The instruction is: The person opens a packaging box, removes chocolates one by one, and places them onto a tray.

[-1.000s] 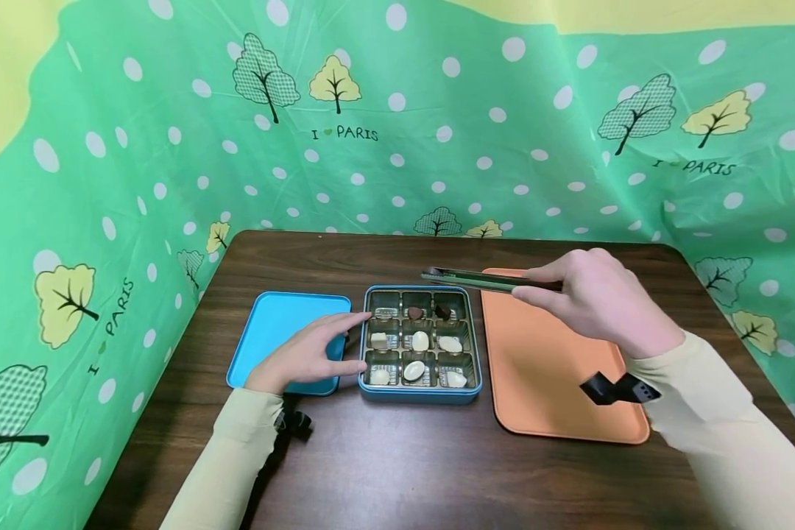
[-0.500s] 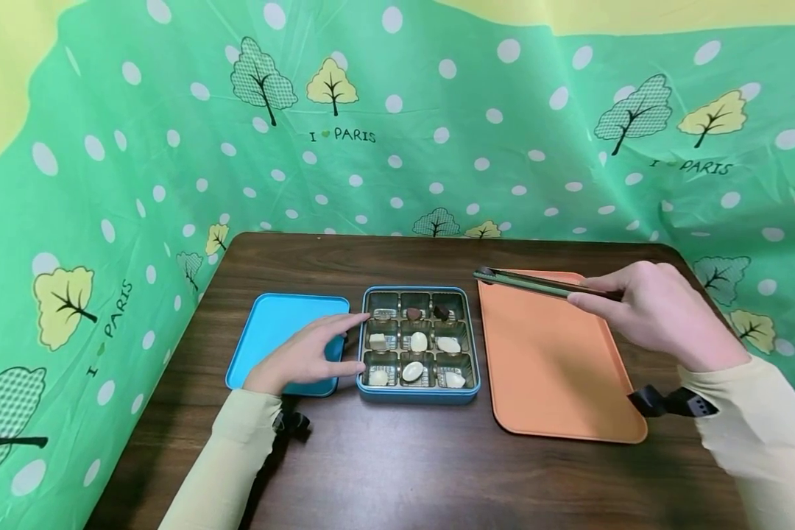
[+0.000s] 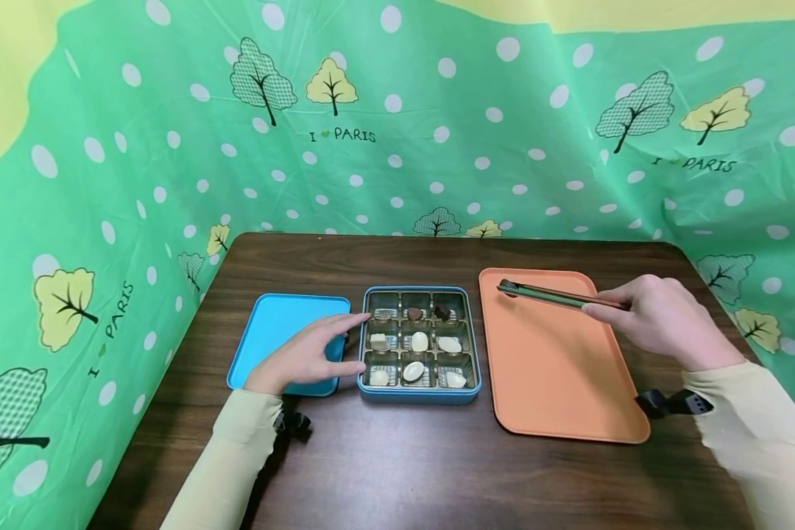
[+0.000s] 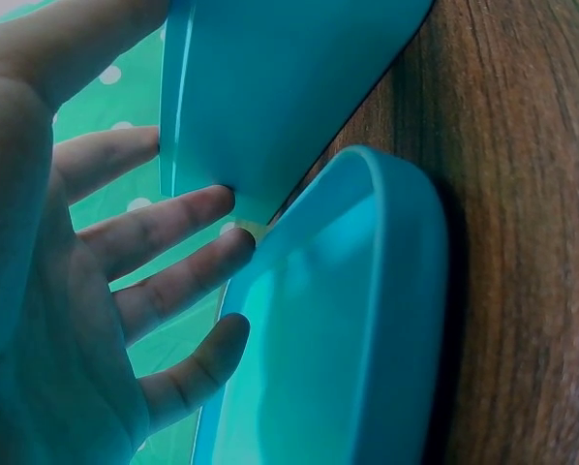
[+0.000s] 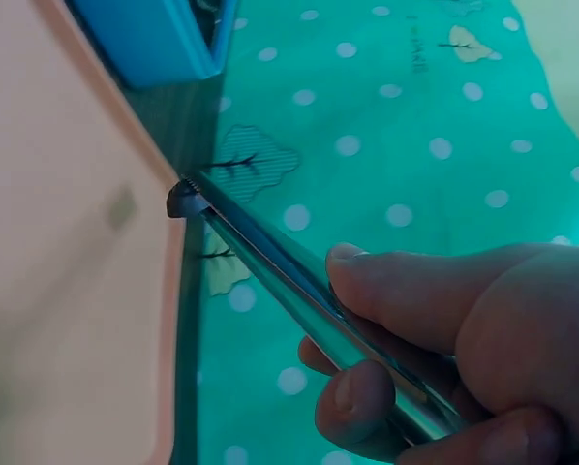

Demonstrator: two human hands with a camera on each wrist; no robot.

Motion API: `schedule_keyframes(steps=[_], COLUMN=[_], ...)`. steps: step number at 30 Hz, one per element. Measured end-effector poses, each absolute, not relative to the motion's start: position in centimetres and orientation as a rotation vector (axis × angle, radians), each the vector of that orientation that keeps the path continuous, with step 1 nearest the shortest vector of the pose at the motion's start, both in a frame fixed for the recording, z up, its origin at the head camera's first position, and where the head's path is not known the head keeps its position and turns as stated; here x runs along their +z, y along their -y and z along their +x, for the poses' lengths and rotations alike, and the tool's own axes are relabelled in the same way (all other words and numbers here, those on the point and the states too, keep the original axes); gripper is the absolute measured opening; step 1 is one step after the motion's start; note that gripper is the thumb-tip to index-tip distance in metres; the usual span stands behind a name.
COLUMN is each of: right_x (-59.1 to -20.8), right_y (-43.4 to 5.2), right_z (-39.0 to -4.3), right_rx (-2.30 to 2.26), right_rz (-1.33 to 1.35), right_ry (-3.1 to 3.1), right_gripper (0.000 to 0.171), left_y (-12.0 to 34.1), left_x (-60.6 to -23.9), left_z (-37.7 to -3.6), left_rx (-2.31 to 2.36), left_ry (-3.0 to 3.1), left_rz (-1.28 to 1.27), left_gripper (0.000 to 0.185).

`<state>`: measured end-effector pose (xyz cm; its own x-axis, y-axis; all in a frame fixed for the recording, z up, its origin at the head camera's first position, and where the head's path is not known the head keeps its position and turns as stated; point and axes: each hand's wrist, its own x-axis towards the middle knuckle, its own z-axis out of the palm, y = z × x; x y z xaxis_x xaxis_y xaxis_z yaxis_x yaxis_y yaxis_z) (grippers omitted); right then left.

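Note:
My right hand (image 3: 662, 316) grips slim metal tongs (image 3: 556, 296), held over the back of the orange tray (image 3: 563, 383). A small dark brown piece, probably chocolate (image 5: 184, 201), is pinched at the tongs' tips. With spread fingers, my left hand (image 3: 308, 353) rests its fingertips and thumb at the left side of a blue tin (image 3: 419, 397). Inside the tin is a divided insert. Its back row shows a brown piece (image 3: 414, 314) and a darker piece (image 3: 442, 313); the middle and front rows hold several white pieces, such as an oval one (image 3: 414, 370).
The blue lid (image 3: 271, 324) lies left of the tin, partly beneath my left hand, its raised rim visible in the left wrist view. All stand on a dark wooden table (image 3: 397, 464). A green dotted cloth (image 3: 397, 177) hangs around the table's back and sides.
My right hand has carried the tongs and the dark piece rightward from behind the tin to the tray, then lower over it. My left hand has stayed put.

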<state>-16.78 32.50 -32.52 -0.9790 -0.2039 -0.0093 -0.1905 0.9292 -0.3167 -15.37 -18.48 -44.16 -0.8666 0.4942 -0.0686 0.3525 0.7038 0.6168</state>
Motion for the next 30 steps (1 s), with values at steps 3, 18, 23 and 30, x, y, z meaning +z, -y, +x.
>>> schedule_keyframes(steps=[3,18,23,30], right_x=[-33.1,-34.0,-33.9,-33.4], right_y=[-32.6,-32.1,-32.2,-32.1], right_z=[-17.0,-16.9,-16.8,-16.5], right_rx=[-0.484,-0.473,-0.457,-0.456], right_rz=[-0.253,-0.274,-0.251,-0.243], right_ry=[-3.000,-2.957,-2.947,-2.936], right_gripper=[0.048,0.048,0.059,0.063], left_y=[18.5,18.6,18.6,18.6], left_x=[-44.3,-44.3,-44.2,-44.3], left_z=[-15.4,-15.4,-15.4,-15.5], left_rx=[0.913,0.928,0.922,0.931], left_ry=[-2.682,-2.670,-2.671,-2.670], left_rz=[0.677,0.680,0.678,0.682], left_gripper=[0.086,0.086,0.086,0.086])
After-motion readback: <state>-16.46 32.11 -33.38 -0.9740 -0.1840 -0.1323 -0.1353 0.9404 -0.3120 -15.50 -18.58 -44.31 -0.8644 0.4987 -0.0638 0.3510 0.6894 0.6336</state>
